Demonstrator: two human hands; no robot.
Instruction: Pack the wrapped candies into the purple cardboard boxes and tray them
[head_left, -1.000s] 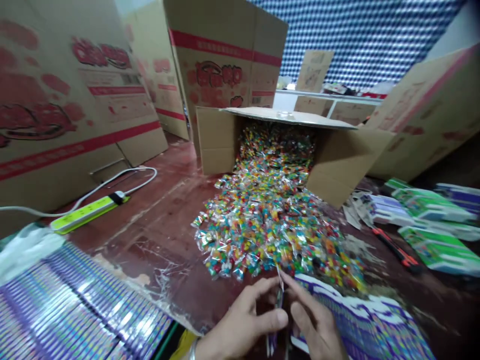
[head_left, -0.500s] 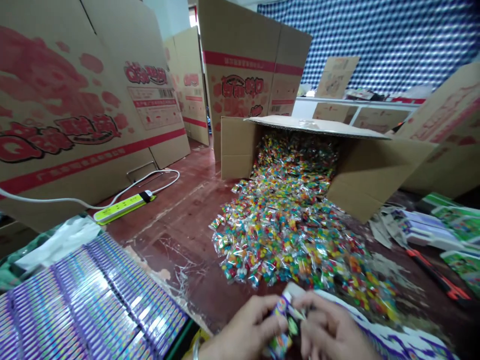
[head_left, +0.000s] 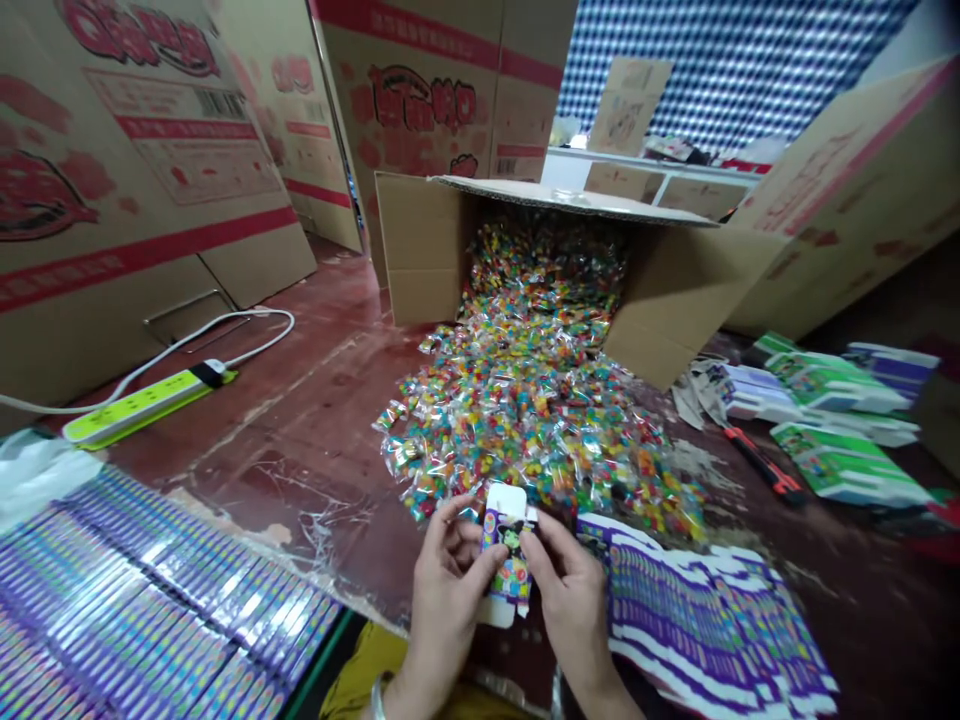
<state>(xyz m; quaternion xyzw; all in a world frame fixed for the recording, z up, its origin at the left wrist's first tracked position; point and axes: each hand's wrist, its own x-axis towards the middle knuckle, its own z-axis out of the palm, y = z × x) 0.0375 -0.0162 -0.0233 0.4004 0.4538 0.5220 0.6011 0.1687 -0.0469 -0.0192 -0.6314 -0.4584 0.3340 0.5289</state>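
Observation:
A small purple printed carton point(head_left: 512, 560) with white flaps standing out at top and bottom is held between both hands near the front edge. My left hand point(head_left: 448, 575) grips its left side, thumb on the printed face. On the right side, my right hand point(head_left: 566, 580) pinches it with thumb and fingers. Just beyond lies a heap of small clear packets of colourful candy point(head_left: 517, 420), spilling from a cardboard box point(head_left: 675, 300) on its side. A row of flat purple cartons point(head_left: 697, 610) lies right of my right hand.
Packed rows of purple cartons point(head_left: 157, 600) fill the lower left. A yellow-green power strip point(head_left: 142, 405) with a white cable lies behind them. At right are a red and black cutter point(head_left: 765, 465) and green carton stacks point(head_left: 847, 465). Large cardboard boxes point(head_left: 150, 150) stand behind.
The view has shifted, showing more of the right and the front edge. The carton, tilted and blurred in my hands before, is now upright, its face towards me.

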